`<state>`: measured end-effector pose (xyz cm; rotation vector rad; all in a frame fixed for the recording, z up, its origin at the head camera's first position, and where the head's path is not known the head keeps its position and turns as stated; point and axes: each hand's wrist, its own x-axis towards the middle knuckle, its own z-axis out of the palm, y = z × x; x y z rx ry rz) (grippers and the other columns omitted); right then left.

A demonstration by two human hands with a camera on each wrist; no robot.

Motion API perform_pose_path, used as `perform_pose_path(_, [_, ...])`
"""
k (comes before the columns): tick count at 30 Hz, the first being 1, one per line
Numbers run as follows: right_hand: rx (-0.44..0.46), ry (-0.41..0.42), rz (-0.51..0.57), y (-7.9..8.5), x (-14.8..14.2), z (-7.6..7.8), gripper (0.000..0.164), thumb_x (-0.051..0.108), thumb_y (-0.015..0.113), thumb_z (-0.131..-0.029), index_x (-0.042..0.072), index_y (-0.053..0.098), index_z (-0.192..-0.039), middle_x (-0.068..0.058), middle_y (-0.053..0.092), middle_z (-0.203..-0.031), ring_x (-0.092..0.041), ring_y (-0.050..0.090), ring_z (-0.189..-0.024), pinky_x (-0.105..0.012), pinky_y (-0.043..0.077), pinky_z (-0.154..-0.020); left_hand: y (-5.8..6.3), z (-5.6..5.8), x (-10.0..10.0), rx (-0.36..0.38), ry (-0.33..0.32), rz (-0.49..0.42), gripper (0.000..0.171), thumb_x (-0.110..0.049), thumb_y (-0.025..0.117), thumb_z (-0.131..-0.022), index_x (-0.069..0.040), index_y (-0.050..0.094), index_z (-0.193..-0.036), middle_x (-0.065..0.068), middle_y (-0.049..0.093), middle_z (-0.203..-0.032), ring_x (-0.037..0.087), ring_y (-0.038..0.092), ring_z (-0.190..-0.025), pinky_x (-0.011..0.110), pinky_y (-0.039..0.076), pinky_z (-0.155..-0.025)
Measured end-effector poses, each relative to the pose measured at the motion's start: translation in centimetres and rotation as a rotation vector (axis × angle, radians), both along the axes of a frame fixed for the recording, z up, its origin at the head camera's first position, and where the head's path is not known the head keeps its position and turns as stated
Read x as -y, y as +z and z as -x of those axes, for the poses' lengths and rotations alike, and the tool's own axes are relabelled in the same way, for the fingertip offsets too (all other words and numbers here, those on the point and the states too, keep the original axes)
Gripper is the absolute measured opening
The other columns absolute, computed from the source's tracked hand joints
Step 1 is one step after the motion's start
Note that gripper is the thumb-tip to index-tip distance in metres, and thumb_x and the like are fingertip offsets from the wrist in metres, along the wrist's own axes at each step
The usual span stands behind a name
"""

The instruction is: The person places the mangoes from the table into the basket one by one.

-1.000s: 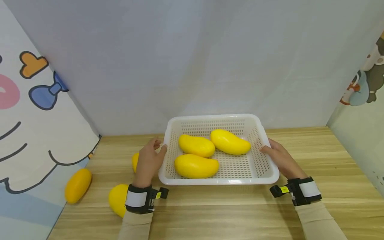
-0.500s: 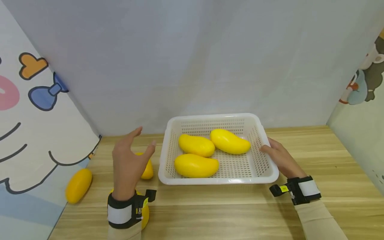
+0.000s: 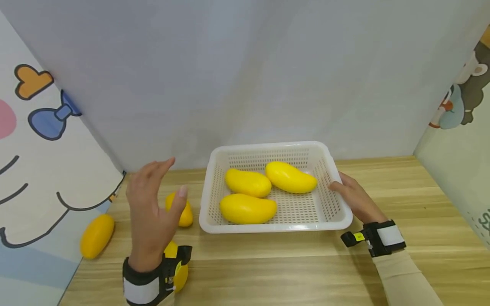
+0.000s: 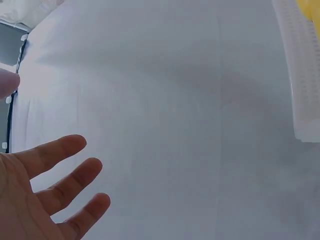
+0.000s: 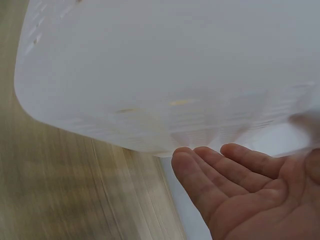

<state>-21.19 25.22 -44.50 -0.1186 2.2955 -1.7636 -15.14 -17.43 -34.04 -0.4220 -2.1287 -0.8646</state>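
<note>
A white perforated plastic basket (image 3: pixel 275 228) stands mid-table with three yellow mangoes inside: one at the back left (image 3: pixel 248 183), one at the back right (image 3: pixel 291 177) and one at the front left (image 3: pixel 248 208). My right hand (image 3: pixel 357 199) holds the basket's right end, thumb over the rim; in the right wrist view its fingers (image 5: pixel 192 175) lie along the outer wall. To the left of the basket, my left hand (image 3: pixel 153 216) is raised with fingers spread and holds nothing. A mango (image 3: pixel 186 214) shows just beyond its thumb, another (image 3: pixel 180 278) is partly hidden behind the wrist strap.
One more mango (image 3: pixel 97 236) lies at the far left, close to the cartoon-printed side panel (image 3: pixel 49 170). A pale cloth backdrop (image 3: pixel 268 76) rises behind the wood-grain table (image 3: pixel 268 272). Another printed panel (image 3: pixel 459 170) borders the right side.
My left hand has left the basket's left rim and moved leftward, its fingers spreading. The right hand keeps its hold on the basket, and the mangoes inside stay put.
</note>
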Motion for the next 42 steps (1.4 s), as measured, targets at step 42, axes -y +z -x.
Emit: perform_pose_path(42, [-0.019, 0.004, 0.003, 0.0, 0.1, 0.0, 0.053, 0.02, 0.037, -0.098, 0.017, 0.02, -0.148, -0.027, 0.049, -0.126, -0.039, 0.058, -0.099, -0.046, 0.051, -0.076, -9.3, -3.9, 8.9, 0.303, -0.053, 0.56, 0.041, -0.04, 0.067, -0.078, -0.023, 0.061, -0.115, -0.005, 0.053, -0.113, 0.018, 0.047, -0.105, 0.054, 0.029, -0.099])
